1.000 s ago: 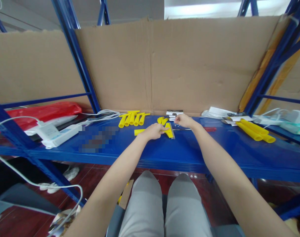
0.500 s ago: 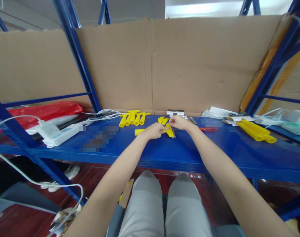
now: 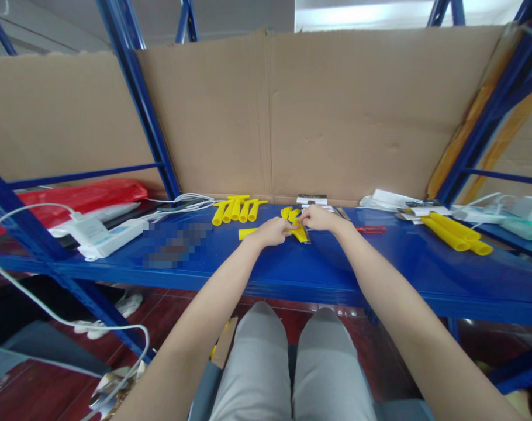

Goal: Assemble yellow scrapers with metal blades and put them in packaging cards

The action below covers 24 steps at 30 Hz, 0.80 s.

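Note:
Near the middle of the blue shelf, my left hand point(image 3: 272, 232) is closed around a yellow tool point(image 3: 300, 234), whose tube-like handle point(image 3: 247, 234) sticks out to the left of the fist. My right hand point(image 3: 314, 218) is bent in a pinch at the tool's wide end; its fingertips touch or nearly touch it, and whatever lies between them is too small to make out. Small yellow pieces point(image 3: 289, 213) lie just behind the fingers. A flat strip, partly hidden, shows beside the tool's wide end.
Several yellow T-shaped pieces point(image 3: 234, 210) lie back left. Red-handled tool point(image 3: 371, 230) is right of my hands; yellow tubes point(image 3: 450, 233) lie farther right. White packets point(image 3: 312, 200) stand behind. A power strip point(image 3: 112, 240) with cables sits left. Cardboard point(image 3: 336, 117) closes the back.
My right hand's fingers have shifted slightly down and left against the yellow tool. My left hand has kept its grip nearly in place.

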Motion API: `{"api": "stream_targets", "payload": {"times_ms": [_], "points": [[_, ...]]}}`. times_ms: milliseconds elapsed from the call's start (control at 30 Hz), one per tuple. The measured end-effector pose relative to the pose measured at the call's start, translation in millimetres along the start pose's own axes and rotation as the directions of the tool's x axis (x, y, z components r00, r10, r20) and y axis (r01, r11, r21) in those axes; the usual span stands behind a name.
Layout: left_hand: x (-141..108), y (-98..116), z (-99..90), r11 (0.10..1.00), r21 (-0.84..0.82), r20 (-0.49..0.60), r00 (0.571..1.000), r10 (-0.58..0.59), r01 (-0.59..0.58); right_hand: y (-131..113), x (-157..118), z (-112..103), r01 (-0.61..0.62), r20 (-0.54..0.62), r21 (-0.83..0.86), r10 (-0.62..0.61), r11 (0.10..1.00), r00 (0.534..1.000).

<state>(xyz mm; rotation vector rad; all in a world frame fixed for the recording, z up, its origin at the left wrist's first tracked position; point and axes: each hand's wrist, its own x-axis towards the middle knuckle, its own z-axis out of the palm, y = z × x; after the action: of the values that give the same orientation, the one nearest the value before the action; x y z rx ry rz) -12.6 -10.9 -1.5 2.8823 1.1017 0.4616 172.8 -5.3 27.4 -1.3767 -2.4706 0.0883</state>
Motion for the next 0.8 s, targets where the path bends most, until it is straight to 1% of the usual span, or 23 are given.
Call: {"api": "stream_targets", "payload": {"times_ms": [300,500,667,733,800], "points": [[0,0,-0.5,1.0,-0.031,0.002,1.0,0.001,-0.001,-5,-2,-2,0.007,0.019,-0.052,-0.006,0.999,1.0],[0,-2,0.1,0.998,-0.053,0.007,1.0,0.025,-0.024,-9,-4,-6,0.001,0.018,-0.143,0.001,0.99,1.0],[0,-1,-1.4,0.999,-0.05,0.005,1.0,0.015,-0.015,-11,-5,-6,-0.002,0.021,-0.194,0.007,0.981,1.0],[0,0,-1.7,0.999,-0.04,0.0,1.0,0.002,-0.002,-8,-4,-6,-0.009,0.0,-0.178,0.009,0.984,1.0],[0,0,-1.5,1.0,-0.029,-0.01,1.0,-0.008,0.008,-4,-1,-5,-0.049,-0.072,-0.136,0.04,0.989,0.997]]}}
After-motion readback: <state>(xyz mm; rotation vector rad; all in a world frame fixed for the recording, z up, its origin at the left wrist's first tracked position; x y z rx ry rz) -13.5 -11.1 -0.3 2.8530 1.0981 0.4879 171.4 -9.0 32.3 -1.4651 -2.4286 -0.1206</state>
